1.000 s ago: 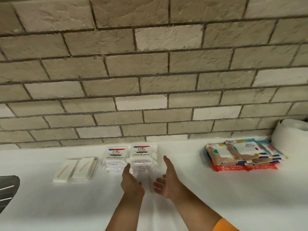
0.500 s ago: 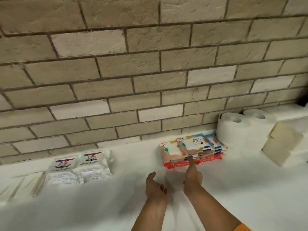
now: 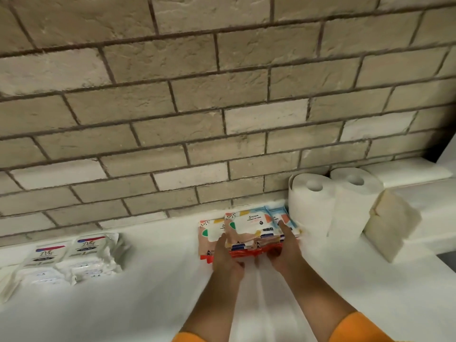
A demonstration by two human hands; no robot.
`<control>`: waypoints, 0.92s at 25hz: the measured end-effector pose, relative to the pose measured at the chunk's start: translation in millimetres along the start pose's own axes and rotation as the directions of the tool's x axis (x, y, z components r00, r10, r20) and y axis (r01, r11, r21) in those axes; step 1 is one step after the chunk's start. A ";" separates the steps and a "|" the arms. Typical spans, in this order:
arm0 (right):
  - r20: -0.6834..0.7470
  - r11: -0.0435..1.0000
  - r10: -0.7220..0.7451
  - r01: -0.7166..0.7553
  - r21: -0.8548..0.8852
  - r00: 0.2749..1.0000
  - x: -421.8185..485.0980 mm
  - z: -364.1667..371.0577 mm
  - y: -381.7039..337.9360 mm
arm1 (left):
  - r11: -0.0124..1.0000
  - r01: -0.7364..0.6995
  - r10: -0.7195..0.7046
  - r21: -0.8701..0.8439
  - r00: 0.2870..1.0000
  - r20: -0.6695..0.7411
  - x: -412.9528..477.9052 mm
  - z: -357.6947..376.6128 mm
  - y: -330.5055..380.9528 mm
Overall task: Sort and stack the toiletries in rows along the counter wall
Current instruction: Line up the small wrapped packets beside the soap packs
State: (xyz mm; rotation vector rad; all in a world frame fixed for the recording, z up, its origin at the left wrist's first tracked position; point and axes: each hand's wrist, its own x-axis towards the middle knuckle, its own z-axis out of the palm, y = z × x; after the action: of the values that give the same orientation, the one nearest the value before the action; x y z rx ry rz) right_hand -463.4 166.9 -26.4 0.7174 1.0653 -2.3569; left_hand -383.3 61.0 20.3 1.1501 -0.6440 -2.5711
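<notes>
Both hands are on the wipe packs [image 3: 249, 229] at the back edge of the counter [image 3: 153, 299], tight against the brick wall [image 3: 222, 95]; the left hand [image 3: 225, 257] cups the stack's left side with fingers curled round its front, and the right hand [image 3: 283, 250] clasps the right side with one finger laid across the top pack; neither is a fist, both press on the stack. The packs lie fanned and uneven, so the step in hand looks like squaring this pile; the next move would call for pushing the sides together and nudging the pile flush to the wall, gently, since the soft wrappers may slide over each other. Just right of the pile stand two paper rolls [image 3: 333, 201], then folded beige napkins [image 3: 389, 225] near the counter's right end; well to the left along the back edge sit the soap packs [image 3: 71, 255], already in a row.
</notes>
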 end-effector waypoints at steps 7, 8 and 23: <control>-0.157 0.993 0.018 -0.036 -0.113 0.987 -3.4 6.1 -11.4 | 0.999 0.044 -0.046 -0.024 0.995 -0.091 18.8 7.9 -2.4; -0.164 0.992 0.018 -0.037 -0.119 0.986 -2.5 5.7 -10.0 | 0.999 0.030 -0.031 -0.011 0.992 -0.125 22.8 6.0 -3.9; -0.138 0.991 0.023 -0.040 -0.124 0.990 -17.1 47.2 52.0 | 0.995 -0.092 0.086 -0.025 0.979 -0.185 32.1 -42.6 46.1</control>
State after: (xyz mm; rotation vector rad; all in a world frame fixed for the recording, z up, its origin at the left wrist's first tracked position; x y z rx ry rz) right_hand -432.5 102.2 -17.3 0.8508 1.2395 -2.2168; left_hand -370.1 -4.3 -2.9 1.2974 -0.5936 -2.3580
